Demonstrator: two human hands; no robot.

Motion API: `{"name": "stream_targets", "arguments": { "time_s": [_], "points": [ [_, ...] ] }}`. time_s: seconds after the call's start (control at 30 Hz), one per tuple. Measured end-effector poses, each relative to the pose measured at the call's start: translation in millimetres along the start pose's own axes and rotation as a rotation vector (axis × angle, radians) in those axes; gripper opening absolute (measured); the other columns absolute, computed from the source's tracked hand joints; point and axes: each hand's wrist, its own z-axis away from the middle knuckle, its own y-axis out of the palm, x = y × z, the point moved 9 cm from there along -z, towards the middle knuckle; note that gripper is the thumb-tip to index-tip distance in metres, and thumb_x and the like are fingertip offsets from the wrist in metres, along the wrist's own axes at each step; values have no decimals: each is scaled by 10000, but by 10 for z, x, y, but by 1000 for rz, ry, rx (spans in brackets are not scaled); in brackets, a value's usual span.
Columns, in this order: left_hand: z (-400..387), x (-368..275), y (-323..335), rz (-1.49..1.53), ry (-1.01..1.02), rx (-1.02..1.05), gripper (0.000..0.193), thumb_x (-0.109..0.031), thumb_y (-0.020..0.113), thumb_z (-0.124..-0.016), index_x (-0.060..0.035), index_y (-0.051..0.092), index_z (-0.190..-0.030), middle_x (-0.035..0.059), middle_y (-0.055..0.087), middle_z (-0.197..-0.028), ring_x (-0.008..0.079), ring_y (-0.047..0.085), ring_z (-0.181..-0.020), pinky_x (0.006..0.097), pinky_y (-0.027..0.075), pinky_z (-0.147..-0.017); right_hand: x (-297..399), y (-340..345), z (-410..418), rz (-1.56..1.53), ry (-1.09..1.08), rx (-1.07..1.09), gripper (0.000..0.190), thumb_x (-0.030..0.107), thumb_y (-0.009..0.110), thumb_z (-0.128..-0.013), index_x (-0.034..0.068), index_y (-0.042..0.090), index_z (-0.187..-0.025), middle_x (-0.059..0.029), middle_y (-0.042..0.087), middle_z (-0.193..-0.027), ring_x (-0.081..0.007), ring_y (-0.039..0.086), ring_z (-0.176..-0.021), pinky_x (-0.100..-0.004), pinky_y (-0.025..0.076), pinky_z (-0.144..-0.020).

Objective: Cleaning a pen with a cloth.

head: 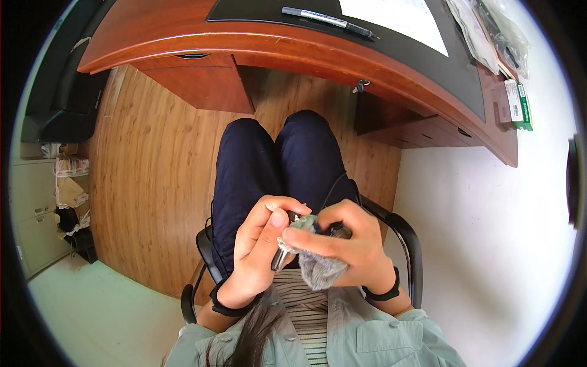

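Above my lap, both hands are close together. My left hand [257, 245] pinches a small shiny black object [278, 260] with a bright metallic streak; fingers cover much of it, so its kind is unclear. In my right hand [360, 243] is a bunched grey knitted cloth [321, 271], perhaps a sock or glove, with a green patch and a frayed pale edge. That frayed edge lies against the black object. Something dark also shows under my right fingers, mostly hidden.
A reddish wooden desk [183, 39] with a key [360, 87] in its drawer lock stands ahead. On its black mat [257, 11] lie a pen [328, 19] and paper [399, 23]. Chair armrests [410, 252] flank me; a white wall [458, 229] rises at right.
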Motion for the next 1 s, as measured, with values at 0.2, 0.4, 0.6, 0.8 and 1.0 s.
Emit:
{"name": "stream_targets", "arguments": {
  "time_s": [0.2, 0.4, 0.6, 0.8, 1.0],
  "points": [
    [4, -85, -92, -185, 63, -98, 275, -237, 359, -987, -37, 544, -1023, -20, 511, -803, 16, 423, -680, 171, 336, -620, 55, 174, 55, -113, -45, 179, 680, 115, 716, -490, 304, 628, -1138, -4, 462, -750, -171, 502, -652, -269, 422, -518],
    [-2, -5, -44, -73, -15, -71, 282, -241, 336, -993, -39, 532, -1018, -64, 435, -644, -10, 320, -521, 167, 246, -475, 22, 123, 59, -67, -32, 101, 665, 111, 713, -491, 304, 640, -1124, 4, 450, -728, -159, 493, -632, -270, 411, -505],
    [19, 28, -22, -32, -56, -26, 285, -249, 335, -992, -41, 527, -1021, -65, 426, -624, -7, 325, -516, 167, 251, -473, -57, 20, 10, -3, 18, 16, 657, 121, 717, -500, 303, 638, -1126, 3, 447, -724, -162, 492, -627, -254, 408, -516],
    [-19, 19, -60, -49, 5, -76, 262, -247, 370, -985, -44, 532, -1017, -57, 470, -695, -6, 367, -578, 161, 283, -523, 145, 186, 95, -25, -118, 203, 490, 184, 739, -520, 247, 708, -1005, 5, 459, -716, -137, 506, -609, -237, 406, -541],
    [36, -27, -33, -34, 73, -138, 253, -236, 374, -983, -46, 538, -1012, -35, 498, -759, -3, 399, -603, 153, 297, -542, 46, 33, -4, -10, 2, -7, 628, 116, 714, -500, 302, 650, -1097, -1, 442, -725, -158, 498, -623, -267, 408, -491]
  ]
}}
